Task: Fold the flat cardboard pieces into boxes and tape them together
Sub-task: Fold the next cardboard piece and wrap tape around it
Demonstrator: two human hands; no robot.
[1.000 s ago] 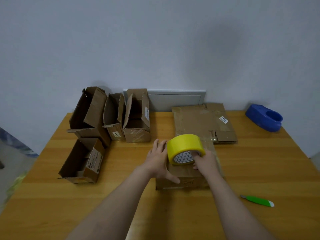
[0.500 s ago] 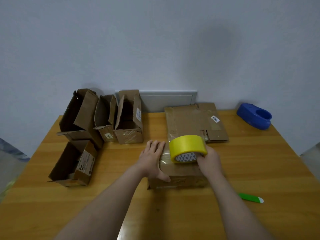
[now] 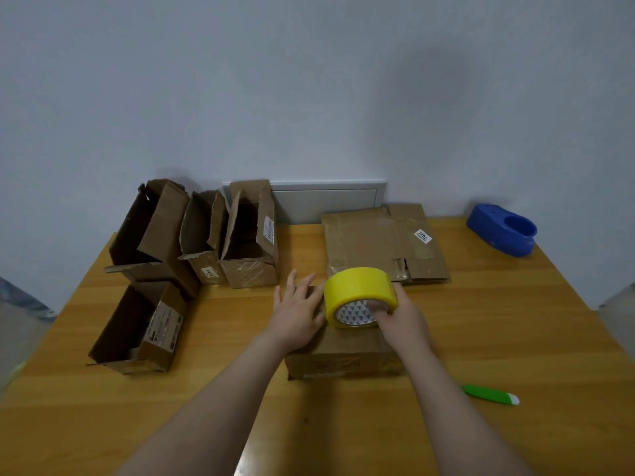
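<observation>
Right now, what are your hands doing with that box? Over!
Left hand flat on the box. Right hand grips yellow tape roll on top. Green cutter off to the right, apart.

Tape roll [image 3: 357, 286] is shown in bright yellow, its core [image 3: 354, 316] printed with grey triangles on white. Flat cardboard [image 3: 371, 238] is shown brown, its white label [image 3: 423, 236] lettered black. Table [image 3: 515, 321]: honey-orange wood grain. Cutter [image 3: 489, 394]: green, white-tipped. Container [image 3: 501, 231]: blue.

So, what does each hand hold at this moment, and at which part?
The right hand grips the yellow tape roll, fingers inside its core. The left hand holds nothing; it lies flat on top of the cardboard box.
</observation>
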